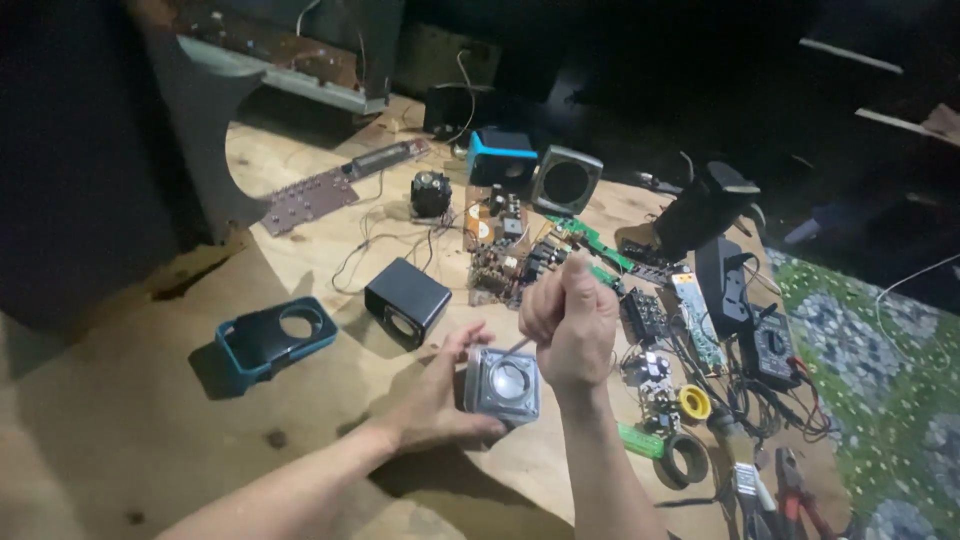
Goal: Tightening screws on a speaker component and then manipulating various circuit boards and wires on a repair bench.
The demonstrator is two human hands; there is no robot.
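Head view: left hand (440, 400) grip around grey speaker cube (503, 385), right hand (570, 320) fisted on thin tool (516, 348).

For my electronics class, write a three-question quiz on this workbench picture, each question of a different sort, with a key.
1. True or false: the left hand steadies the small grey speaker box on the plywood table.
2. What does the right hand grip? A) a thin metal tool pointed at the grey box; B) the yellow solder spool; C) the black multimeter.
3. Fill in: the empty blue-edged speaker shell lies to the ____ of the black cube speaker in the picture.

Key: 1 true; 2 A; 3 left.
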